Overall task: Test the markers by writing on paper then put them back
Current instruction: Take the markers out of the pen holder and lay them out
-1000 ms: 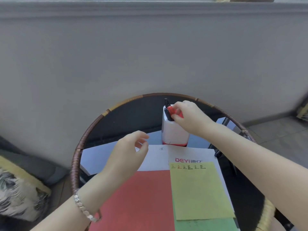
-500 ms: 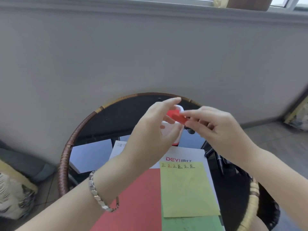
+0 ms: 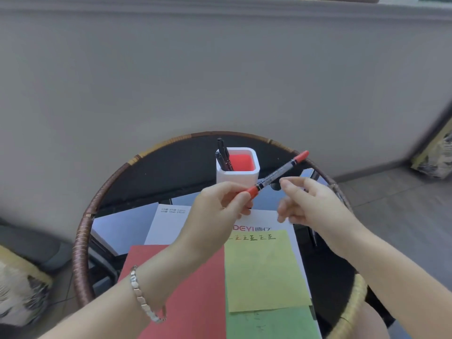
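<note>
A red-capped marker (image 3: 277, 174) slants in the air above the table, its far tip up and to the right. My left hand (image 3: 215, 211) pinches its near red end. My right hand (image 3: 310, 204) hovers just under the barrel with loosely curled fingers; no grip on it shows. Behind them, a white square pen holder (image 3: 238, 174) with a red inside holds two black markers (image 3: 223, 155). A yellow-green sheet (image 3: 261, 270) lies below my hands, with a row of written marks (image 3: 252, 237) along its top.
The round table has a wicker rim (image 3: 80, 241) and a dark top. On it lie a red sheet (image 3: 183, 289), a green sheet (image 3: 269, 324) and a white pad (image 3: 171, 223). A grey wall stands close behind. Cushions lie on the floor at left and right.
My right hand lifted the red marker out of the holder and brought it to my left hand. My left hand now pinches one end, and my right hand has slid down off the barrel.
</note>
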